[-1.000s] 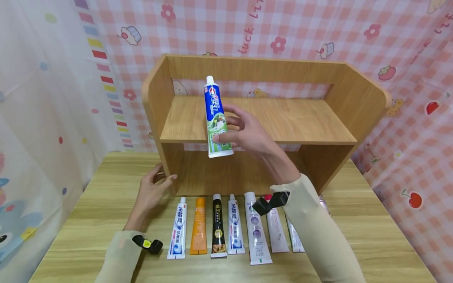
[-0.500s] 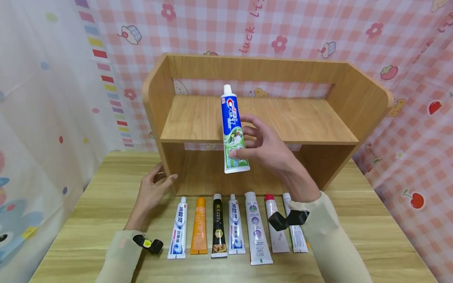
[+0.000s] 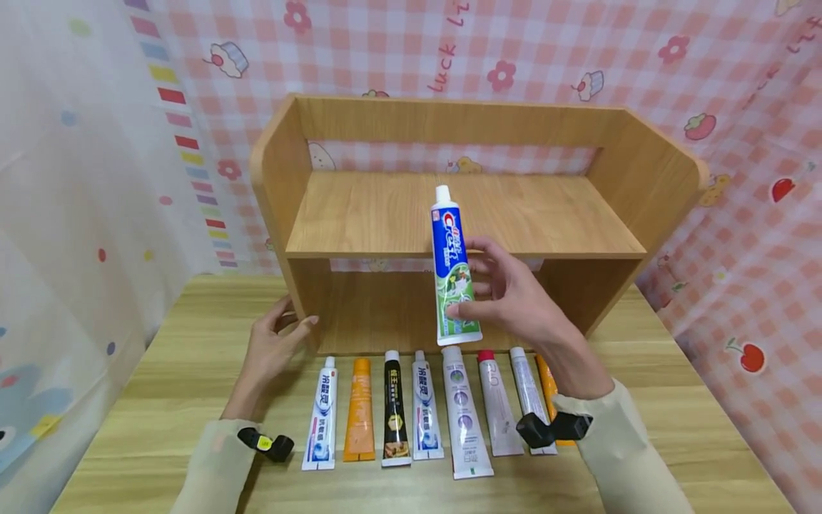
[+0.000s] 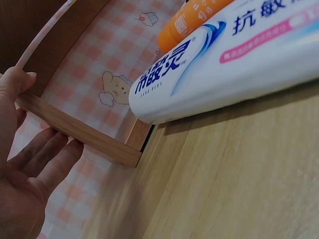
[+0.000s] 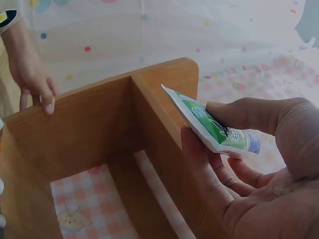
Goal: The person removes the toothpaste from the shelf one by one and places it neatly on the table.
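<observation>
My right hand (image 3: 520, 300) pinches a blue and green Crest toothpaste tube (image 3: 454, 278) between thumb and fingers, cap up, in front of the wooden shelf (image 3: 469, 255). In the right wrist view the thumb lies on the green printed side of the tube (image 5: 207, 122), fingers behind it. My left hand (image 3: 275, 344) holds the front edge of the shelf's left side panel. The left wrist view shows that panel (image 4: 79, 130) between the thumb and the fingers (image 4: 60, 164).
Several toothpaste tubes lie in a row before the shelf, among them a white-blue one (image 3: 321, 417), an orange one (image 3: 361, 414), a black one (image 3: 395, 414) and a large white one (image 3: 467, 421). A checked cloth (image 3: 398, 43) hangs behind. The wooden table (image 3: 160, 400) carries everything.
My right hand has moved right and down with the Crest tube, from before the upper shelf's left part to lower near its middle. The left hand stays at the side panel.
</observation>
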Demonstrator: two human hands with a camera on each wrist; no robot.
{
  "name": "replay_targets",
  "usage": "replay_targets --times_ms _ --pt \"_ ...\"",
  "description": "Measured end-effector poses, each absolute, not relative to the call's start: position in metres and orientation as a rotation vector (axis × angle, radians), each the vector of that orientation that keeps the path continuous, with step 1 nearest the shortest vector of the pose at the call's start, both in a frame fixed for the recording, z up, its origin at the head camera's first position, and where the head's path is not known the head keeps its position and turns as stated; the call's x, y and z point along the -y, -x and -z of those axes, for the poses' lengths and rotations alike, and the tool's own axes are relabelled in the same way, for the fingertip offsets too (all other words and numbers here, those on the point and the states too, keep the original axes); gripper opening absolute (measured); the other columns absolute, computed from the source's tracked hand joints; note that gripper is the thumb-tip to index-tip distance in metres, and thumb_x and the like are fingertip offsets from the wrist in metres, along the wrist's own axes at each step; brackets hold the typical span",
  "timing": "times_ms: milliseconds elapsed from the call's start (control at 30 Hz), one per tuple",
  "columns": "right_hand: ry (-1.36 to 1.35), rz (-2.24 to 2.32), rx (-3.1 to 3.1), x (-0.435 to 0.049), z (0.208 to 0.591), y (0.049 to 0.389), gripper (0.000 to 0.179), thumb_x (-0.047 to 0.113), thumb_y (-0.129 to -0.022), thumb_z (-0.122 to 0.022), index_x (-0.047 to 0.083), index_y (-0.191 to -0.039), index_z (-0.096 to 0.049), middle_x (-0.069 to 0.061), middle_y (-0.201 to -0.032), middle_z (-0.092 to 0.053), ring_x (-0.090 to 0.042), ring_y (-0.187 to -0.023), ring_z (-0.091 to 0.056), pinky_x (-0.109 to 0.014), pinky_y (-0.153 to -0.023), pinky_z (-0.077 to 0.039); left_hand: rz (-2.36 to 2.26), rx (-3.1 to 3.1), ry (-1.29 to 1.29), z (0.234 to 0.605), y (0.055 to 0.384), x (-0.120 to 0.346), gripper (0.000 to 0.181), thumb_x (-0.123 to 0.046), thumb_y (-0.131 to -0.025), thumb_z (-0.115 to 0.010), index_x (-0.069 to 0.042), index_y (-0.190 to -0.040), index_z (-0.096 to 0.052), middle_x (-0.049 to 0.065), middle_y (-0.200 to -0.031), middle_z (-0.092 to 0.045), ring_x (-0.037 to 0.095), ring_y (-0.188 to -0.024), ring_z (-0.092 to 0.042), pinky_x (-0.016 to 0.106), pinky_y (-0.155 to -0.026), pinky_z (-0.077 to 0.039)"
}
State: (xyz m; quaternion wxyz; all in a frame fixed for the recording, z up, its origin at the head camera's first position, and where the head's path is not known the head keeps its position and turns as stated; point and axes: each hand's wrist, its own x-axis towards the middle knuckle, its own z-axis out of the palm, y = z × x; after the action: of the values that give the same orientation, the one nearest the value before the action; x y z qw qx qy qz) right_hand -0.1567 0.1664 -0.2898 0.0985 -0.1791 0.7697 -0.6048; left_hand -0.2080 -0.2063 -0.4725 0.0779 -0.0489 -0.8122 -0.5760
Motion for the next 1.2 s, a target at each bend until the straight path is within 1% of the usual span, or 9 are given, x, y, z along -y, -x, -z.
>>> replay_targets --times_ms 100,200,400,500,633,700,833,1067,1200 --pt "0.498 1.760 -2.327 -0.174 0.296 0.153 0.079 0.002 -0.087 -0.079 0.021 -0.151 -0.038 -0.013 -0.144 -0.060 -0.033 -0.118 -0.068 -0.039 -0.089 -0.062 1.734 2.434 0.145 0.474 0.208 0.207 0.063 -0.027 -0.097 -0.072 -0.017 -0.154 -0.048 0.017 -0.147 -0.057 0.034 -0.127 -0.060 0.050 -0.109 -0.050" --pt "0.490 1.752 -2.348 -0.181 0.300 0.149 0.077 0.004 -0.088 -0.079 0.022 -0.151 -0.038 -0.011 -0.146 -0.059 -0.033 -0.120 -0.068 -0.038 -0.090 -0.062 1.733 2.428 0.144 0.475 0.208 0.207 0.063 -0.027 -0.097 -0.072 -0.017 -0.154 -0.048 0.016 -0.147 -0.057 0.033 -0.127 -0.060 0.050 -0.109 -0.050" --pt "0.531 1.753 -2.356 -0.194 0.309 0.140 0.077 0.001 -0.088 -0.077 0.019 -0.151 -0.037 -0.013 -0.143 -0.060 -0.029 -0.114 -0.071 -0.037 -0.085 -0.063 1.757 2.419 0.153 0.477 0.207 0.205 0.063 -0.024 -0.096 -0.072 -0.017 -0.154 -0.048 0.017 -0.148 -0.057 0.035 -0.126 -0.060 0.050 -0.110 -0.050" --pt "0.541 1.758 -2.346 -0.199 0.314 0.135 0.076 0.001 -0.089 -0.076 0.019 -0.151 -0.036 -0.016 -0.144 -0.060 -0.027 -0.111 -0.072 -0.037 -0.085 -0.063 1.771 2.430 0.137 0.478 0.206 0.205 0.064 -0.025 -0.096 -0.073 -0.018 -0.155 -0.047 0.015 -0.149 -0.056 0.034 -0.128 -0.059 0.052 -0.111 -0.049" --pt "0.529 1.754 -2.369 -0.207 0.320 0.130 0.075 0.003 -0.090 -0.076 0.020 -0.150 -0.036 -0.016 -0.145 -0.059 -0.026 -0.110 -0.073 -0.038 -0.086 -0.063 1.779 2.434 0.130 0.475 0.207 0.206 0.065 -0.028 -0.096 -0.073 -0.020 -0.155 -0.046 0.014 -0.148 -0.057 0.033 -0.129 -0.058 0.052 -0.111 -0.049" --pt "0.519 1.742 -2.401 -0.212 0.323 0.127 0.074 0.005 -0.090 -0.077 0.021 -0.150 -0.037 -0.013 -0.145 -0.060 -0.023 -0.111 -0.072 -0.036 -0.087 -0.062 1.781 2.435 0.133 0.472 0.208 0.206 0.065 -0.027 -0.096 -0.073 -0.021 -0.155 -0.046 0.014 -0.147 -0.057 0.032 -0.129 -0.058 0.051 -0.111 -0.049" --pt "0.527 1.747 -2.431 -0.223 0.328 0.123 0.073 0.004 -0.091 -0.076 0.020 -0.150 -0.037 -0.010 -0.141 -0.063 -0.021 -0.109 -0.073 -0.034 -0.087 -0.062 1.787 2.421 0.137 0.469 0.209 0.207 0.064 -0.026 -0.096 -0.073 -0.022 -0.155 -0.047 0.013 -0.147 -0.058 0.031 -0.128 -0.058 0.050 -0.111 -0.049" --pt "0.513 1.758 -2.452 -0.243 0.340 0.112 0.069 0.000 -0.092 -0.072 0.019 -0.149 -0.038 0.009 -0.133 -0.067 -0.017 -0.106 -0.073 -0.030 -0.086 -0.061 1.770 2.419 0.158 0.470 0.210 0.208 0.062 -0.026 -0.096 -0.073 -0.020 -0.153 -0.049 0.016 -0.147 -0.057 0.034 -0.127 -0.059 0.054 -0.110 -0.049" --pt "0.491 1.769 -2.428 -0.256 0.350 0.107 0.069 -0.001 -0.093 -0.070 0.017 -0.150 -0.036 0.008 -0.133 -0.066 -0.016 -0.106 -0.072 -0.028 -0.088 -0.060 1.771 2.424 0.158 0.472 0.208 0.208 0.062 -0.026 -0.097 -0.072 -0.019 -0.153 -0.049 0.016 -0.148 -0.057 0.035 -0.128 -0.059 0.054 -0.111 -0.049"
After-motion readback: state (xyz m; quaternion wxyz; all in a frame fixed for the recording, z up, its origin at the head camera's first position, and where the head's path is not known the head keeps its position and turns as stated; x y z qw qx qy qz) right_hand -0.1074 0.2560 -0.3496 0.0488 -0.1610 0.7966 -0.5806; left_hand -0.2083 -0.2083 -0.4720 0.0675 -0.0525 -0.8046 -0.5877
